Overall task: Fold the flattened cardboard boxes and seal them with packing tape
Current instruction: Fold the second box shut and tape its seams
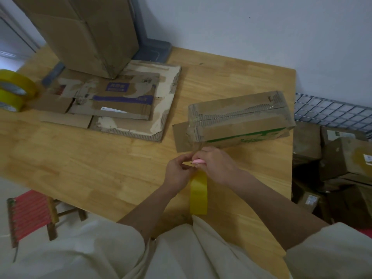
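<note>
One box (239, 121) at two o'clock is lying folded and taped, while flat boxes (112, 99) at eleven o'clock are waiting on the tabletop (80, 158). Both the left hand (178, 171) and right hand (216, 165) are pinching the tape (198, 195) at center, the right also gripping a pink cutter (198, 161). The tall box (84, 31) at twelve is standing, contents hidden.

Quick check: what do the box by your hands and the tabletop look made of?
Box: corrugated cardboard, brown, scuffed; fluting shows along its torn edges, and glossy clear tape covers part of it. Table: light wood, apparently jointed strips with a smooth sealed finish; grain lines show.
</note>
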